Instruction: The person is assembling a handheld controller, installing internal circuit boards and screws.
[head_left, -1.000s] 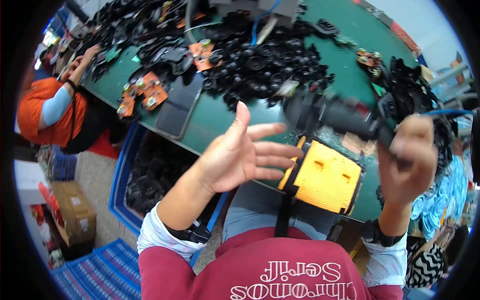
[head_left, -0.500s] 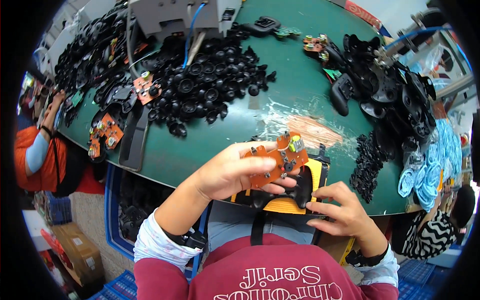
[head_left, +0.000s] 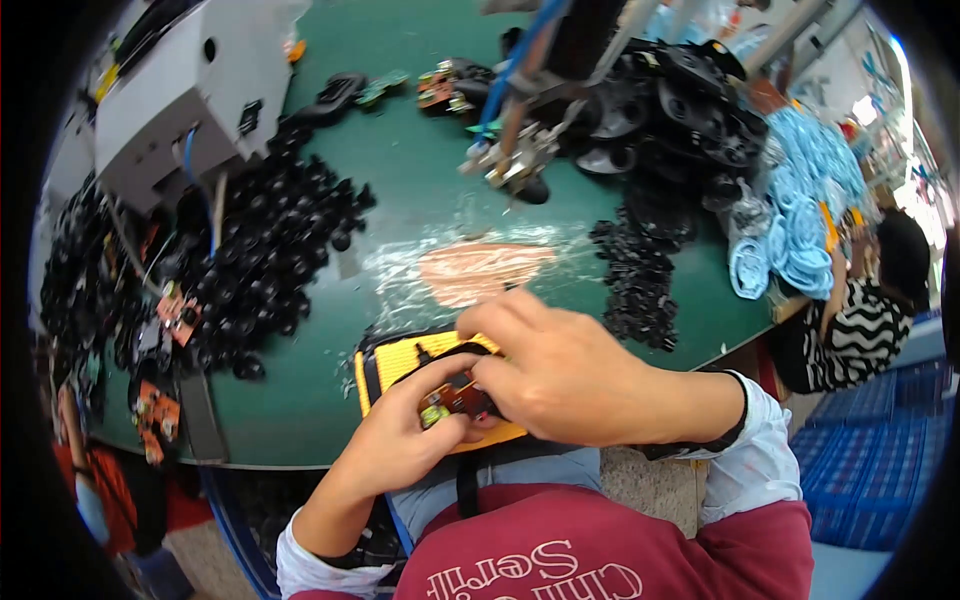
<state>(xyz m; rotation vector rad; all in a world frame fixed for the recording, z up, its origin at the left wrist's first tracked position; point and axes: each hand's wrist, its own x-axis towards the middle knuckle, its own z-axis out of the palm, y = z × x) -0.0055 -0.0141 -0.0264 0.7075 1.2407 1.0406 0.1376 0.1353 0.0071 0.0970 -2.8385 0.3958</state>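
An orange-brown circuit board (head_left: 462,397) with a yellow-green part lies over the yellow ribbed pad (head_left: 395,357) at the table's front edge. The fingers of my left hand (head_left: 395,440) are wrapped round the board's left and near side. My right hand (head_left: 560,375) bends over its far right corner, fingers curled and pressed together; what they pinch is hidden. A black controller shell (head_left: 470,349) shows only as a curved rim behind the board, mostly covered by my hands. Whether the board sits inside the shell, I cannot tell.
Left lies a heap of black thumbstick caps (head_left: 270,230) beside a grey machine (head_left: 195,100). Small black parts (head_left: 640,285), controller shells (head_left: 680,110) and light-blue cable coils (head_left: 800,240) lie right. A metal clamp fixture (head_left: 520,155) hangs over the far table. Another person (head_left: 860,320) sits at right.
The circuit board has come down from above the pad to the shell. My right hand has moved from the pad's right side onto the board area. The view has swung right.
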